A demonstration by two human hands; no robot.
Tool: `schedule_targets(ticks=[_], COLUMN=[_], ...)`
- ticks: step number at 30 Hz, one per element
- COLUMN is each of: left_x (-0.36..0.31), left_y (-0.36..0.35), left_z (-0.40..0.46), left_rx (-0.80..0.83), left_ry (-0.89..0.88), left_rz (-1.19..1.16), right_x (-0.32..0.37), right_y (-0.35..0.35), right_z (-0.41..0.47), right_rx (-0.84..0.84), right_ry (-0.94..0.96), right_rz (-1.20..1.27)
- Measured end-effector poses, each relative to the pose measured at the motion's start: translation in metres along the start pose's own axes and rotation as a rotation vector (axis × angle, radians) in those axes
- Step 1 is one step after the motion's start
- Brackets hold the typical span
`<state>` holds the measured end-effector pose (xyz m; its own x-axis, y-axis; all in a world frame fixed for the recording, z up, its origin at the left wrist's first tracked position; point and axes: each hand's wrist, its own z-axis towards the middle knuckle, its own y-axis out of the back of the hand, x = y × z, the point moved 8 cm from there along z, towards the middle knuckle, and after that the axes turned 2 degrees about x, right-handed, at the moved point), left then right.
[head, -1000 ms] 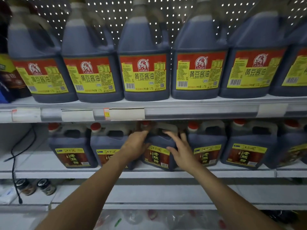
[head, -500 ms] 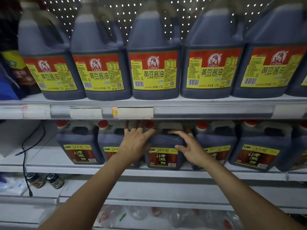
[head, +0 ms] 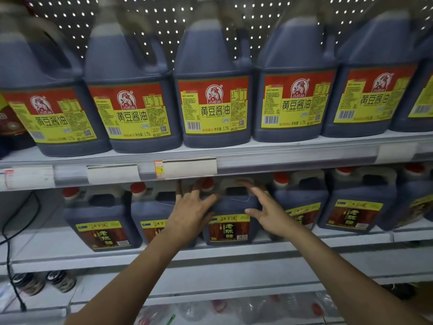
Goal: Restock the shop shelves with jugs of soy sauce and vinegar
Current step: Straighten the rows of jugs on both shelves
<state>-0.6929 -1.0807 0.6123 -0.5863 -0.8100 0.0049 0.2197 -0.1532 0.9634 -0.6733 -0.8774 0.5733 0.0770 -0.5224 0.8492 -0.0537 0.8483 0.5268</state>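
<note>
A dark vinegar jug [head: 229,227] with a red cap and a brown and yellow label stands on the middle shelf [head: 210,254]. It is in a row with other vinegar jugs [head: 103,221]. My left hand [head: 192,208] presses against its left shoulder, thumb across the top front, fingers reaching back under the upper shelf. On the jug's right shoulder lies my right hand [head: 267,212], fingers spread, thumb on the front. The jug is held between both hands. Above, a row of soy sauce jugs [head: 214,109] with red and yellow labels fills the upper shelf [head: 293,158].
Neighbouring vinegar jugs [head: 302,207] stand close on both sides. Bare shelf lies at the far left, where a black cable [head: 9,242] hangs down. Two small jars [head: 44,282] sit on the lower shelf. Plastic-wrapped bottles [head: 234,310] lie at the bottom.
Both hands have slid from the jug's sides up to its shoulders, and the jug has gone a little deeper under the upper shelf. The view has shifted right and upward.
</note>
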Motion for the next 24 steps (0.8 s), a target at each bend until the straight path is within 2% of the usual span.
schedule_targets(ticks=[12,16,18,21,24], left_x=[0.015,0.01,0.0,-0.032,-0.079], left_y=[0.003,0.001,0.006,0.011,0.014], left_z=[0.003,0.005,0.008,0.018,0.037], left_rx=[0.018,0.024,-0.01,-0.015,-0.003], left_ry=[-0.054,-0.087,-0.097,-0.145,-0.204], left_rz=[-0.038,-0.024,-0.031,-0.104,-0.139], right_x=[0.008,0.013,0.022,0.029,0.006], right_y=[-0.012,-0.013,0.0,0.051,0.118], right_z=[-0.004,-0.012,-0.025,-0.058,-0.082], right_rx=[-0.068,-0.083,-0.18,-0.435,-0.621], right_ry=[-0.015,-0.021,0.051,0.136,0.048], right_rz=[-0.014,-0.095,-0.126,-0.237,-0.434])
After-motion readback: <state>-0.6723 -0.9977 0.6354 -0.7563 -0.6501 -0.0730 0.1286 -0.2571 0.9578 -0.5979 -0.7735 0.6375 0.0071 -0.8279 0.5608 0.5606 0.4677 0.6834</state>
